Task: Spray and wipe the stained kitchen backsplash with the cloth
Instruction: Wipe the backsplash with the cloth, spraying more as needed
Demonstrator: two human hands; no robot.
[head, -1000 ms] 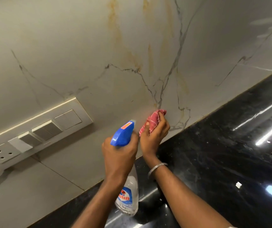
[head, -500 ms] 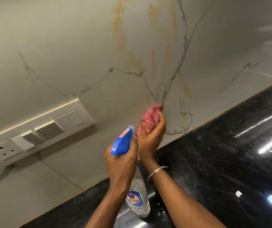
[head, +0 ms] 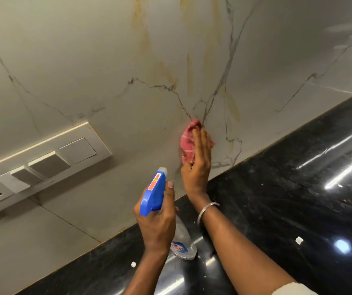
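The marble-look backsplash (head: pixel 111 60) carries yellow-brown streaks (head: pixel 233 107) above and to the right of my hands. My right hand (head: pixel 198 165) presses a red checked cloth (head: pixel 189 141) flat against the wall, just above the counter edge. The palm covers most of the cloth. My left hand (head: pixel 157 222) grips a clear spray bottle (head: pixel 181 243) by its neck, below and left of the cloth. Its blue trigger head (head: pixel 152 192) points up at the wall.
A white switch and socket panel (head: pixel 43 162) is set into the wall at left. The glossy black stone counter (head: pixel 288 199) runs along the bottom right, with a few small white crumbs (head: pixel 299 240) on it.
My right hand has slid the cloth up the wall and flattened from a bunched grip to an open palm on it. The left hand with the bottle has stayed about where it was.
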